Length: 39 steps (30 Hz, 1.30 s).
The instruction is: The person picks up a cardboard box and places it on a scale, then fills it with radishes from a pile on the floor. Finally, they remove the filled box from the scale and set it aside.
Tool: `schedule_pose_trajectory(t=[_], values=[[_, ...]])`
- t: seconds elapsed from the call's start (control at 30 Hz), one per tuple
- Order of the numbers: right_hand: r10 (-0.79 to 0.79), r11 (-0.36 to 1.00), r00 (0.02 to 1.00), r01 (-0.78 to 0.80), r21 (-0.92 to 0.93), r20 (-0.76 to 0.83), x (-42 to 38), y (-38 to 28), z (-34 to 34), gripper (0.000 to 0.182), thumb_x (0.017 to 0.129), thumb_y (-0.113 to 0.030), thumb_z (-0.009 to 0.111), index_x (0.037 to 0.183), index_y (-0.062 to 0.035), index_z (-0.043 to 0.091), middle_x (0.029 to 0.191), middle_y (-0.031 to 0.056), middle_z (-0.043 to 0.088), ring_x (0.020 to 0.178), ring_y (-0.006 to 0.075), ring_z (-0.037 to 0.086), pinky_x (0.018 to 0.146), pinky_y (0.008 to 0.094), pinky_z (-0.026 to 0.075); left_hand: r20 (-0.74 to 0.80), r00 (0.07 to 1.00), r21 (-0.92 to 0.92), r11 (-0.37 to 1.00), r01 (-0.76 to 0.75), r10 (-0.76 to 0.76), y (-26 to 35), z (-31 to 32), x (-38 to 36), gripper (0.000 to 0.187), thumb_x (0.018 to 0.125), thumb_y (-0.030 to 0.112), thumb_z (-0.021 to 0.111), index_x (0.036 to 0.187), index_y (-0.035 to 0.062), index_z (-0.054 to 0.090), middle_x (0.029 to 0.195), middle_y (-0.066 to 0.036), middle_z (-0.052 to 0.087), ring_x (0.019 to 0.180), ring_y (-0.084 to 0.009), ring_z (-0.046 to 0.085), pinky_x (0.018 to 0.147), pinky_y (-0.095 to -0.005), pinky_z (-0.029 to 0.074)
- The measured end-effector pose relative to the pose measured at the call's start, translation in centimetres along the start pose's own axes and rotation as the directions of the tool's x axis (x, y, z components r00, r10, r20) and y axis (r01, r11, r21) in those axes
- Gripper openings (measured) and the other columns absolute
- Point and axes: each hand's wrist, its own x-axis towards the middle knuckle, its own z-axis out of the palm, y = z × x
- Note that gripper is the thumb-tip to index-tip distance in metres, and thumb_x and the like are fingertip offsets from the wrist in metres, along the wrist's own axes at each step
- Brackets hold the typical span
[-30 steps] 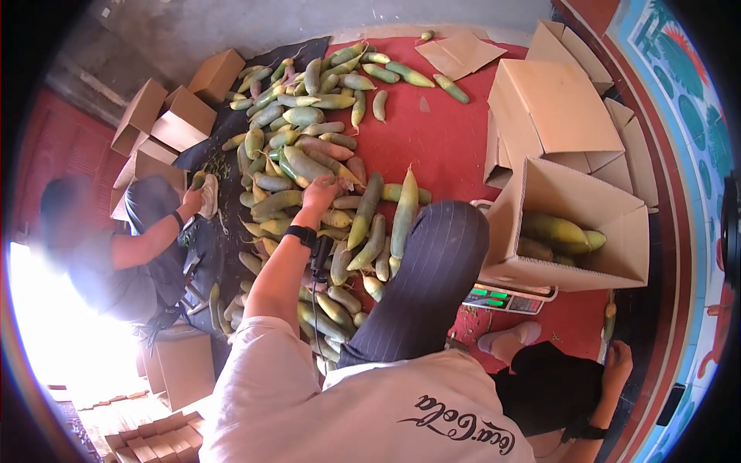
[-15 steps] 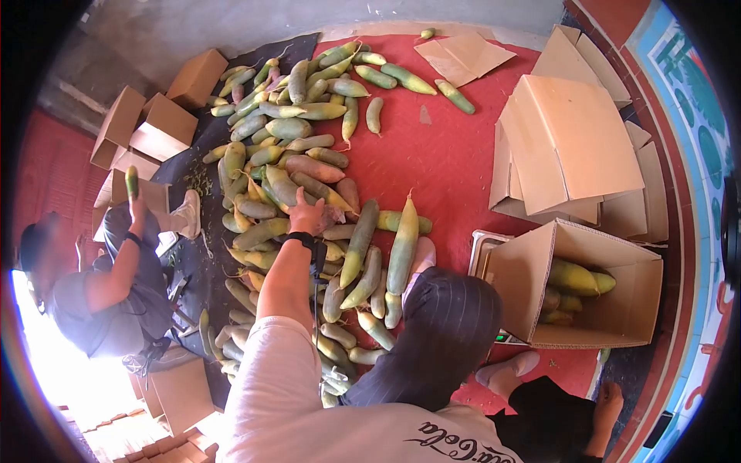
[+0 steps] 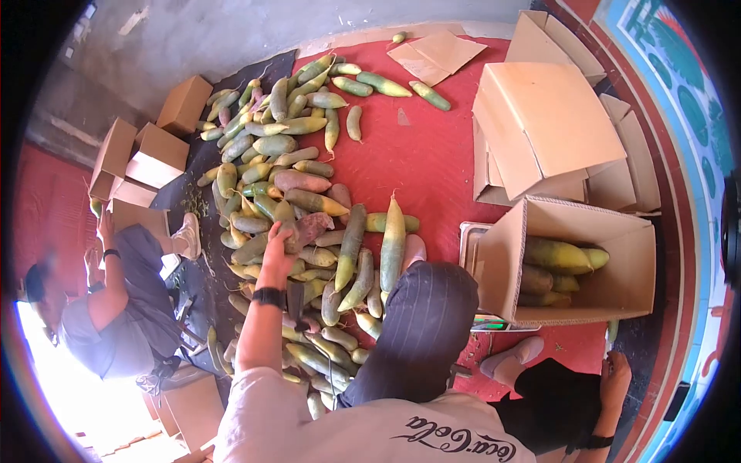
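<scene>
In the head view, my left hand [image 3: 275, 251] is closed around the lower end of a green radish [image 3: 286, 221], which tilts up above the pile. A reddish radish [image 3: 312, 230] lies just right of the fingers. Longer green radishes, such as a pale-tipped one [image 3: 393, 238], rest between the pile and my knee. Over at the lower right, my right hand [image 3: 615, 378] hangs beside my dark trouser leg with its fingers curled in and nothing showing in them.
An open cardboard box [image 3: 590, 312] holding several radishes stands on a scale [image 3: 468, 239] at my right. Flattened cartons [image 3: 552, 127] lie beyond it. At the left, a seated person [image 3: 108, 309] raises a radish [image 3: 96, 207] near more boxes [image 3: 158, 154].
My left hand has drawn back, closing on a radish and pulling it toward me. My view has turned slightly, shifting the scene left. The other person's raised hand has moved left and down.
</scene>
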Motion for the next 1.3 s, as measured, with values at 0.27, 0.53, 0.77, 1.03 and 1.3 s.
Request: schedule_pose_trajectory(t=[0.27,0.53,0.77,1.03,1.3], values=[[-0.03,0.997,0.995,0.037,0.072,-0.1,-1.1,0.8,0.2,0.015,0.076,0.0,0.058,0.091,0.0007,0.057,0.082,0.0196,0.058,0.076,0.0372,0.059,0.065,0.0407,0.046,0.39,0.92,-0.207,0.977,0.044,0.041,2.3,5.3,-13.8,0.052,0.078,0.001,0.053,0.125,0.0214,0.045,0.13,-0.006,0.043,0.117,-0.0246,0.045,0.096,-0.0435,0.042],[-0.102,0.993,0.97,0.111,0.03,-0.219,-2.6,2.7,1.0,0.015,0.078,-0.007,0.058,0.091,-0.001,0.058,0.088,0.0207,0.06,0.081,0.0399,0.057,0.068,0.0435,0.046,0.809,0.586,0.031,0.993,-0.115,0.043,7.0,14.9,-24.5,0.073,0.069,0.011,0.066,0.135,0.0173,0.035,0.131,-0.014,0.041,0.105,-0.0342,0.053,0.089,-0.0373,0.046],[-0.054,0.988,0.966,0.088,0.125,-0.253,-3.8,2.4,-0.1,0.017,0.075,-0.006,0.062,0.092,-0.0016,0.06,0.088,0.0176,0.061,0.081,0.0365,0.059,0.069,0.0413,0.047,0.949,0.243,0.253,0.946,-0.203,-0.201,4.6,23.9,-30.1,0.06,0.08,0.009,0.056,0.135,0.0091,0.035,0.122,-0.014,0.049,0.105,-0.0251,0.054,0.092,-0.0347,0.043],[0.021,0.974,0.969,0.036,0.224,-0.246,-4.1,3.0,0.0,0.017,0.075,-0.007,0.064,0.09,-0.0011,0.06,0.083,0.0161,0.061,0.076,0.0321,0.061,0.067,0.0387,0.048,0.852,0.156,0.517,0.759,-0.395,-0.499,-3.7,33.0,-29.3,0.054,0.079,0.011,0.058,0.131,0.0087,0.042,0.119,-0.01,0.051,0.1,-0.0193,0.055,0.086,-0.0315,0.045],[0.072,0.938,0.969,0.014,0.345,-0.236,-4.0,3.7,0.0,0.016,0.075,-0.007,0.063,0.089,0.0,0.061,0.081,0.0173,0.062,0.077,0.0322,0.062,0.068,0.0378,0.048,0.83,0.197,0.48,0.488,-0.729,-0.522,-9.0,37.4,-29.5,0.049,0.075,0.006,0.06,0.123,0.0063,0.051,0.125,-0.011,0.047,0.111,-0.0167,0.045,0.093,-0.0274,0.037]])
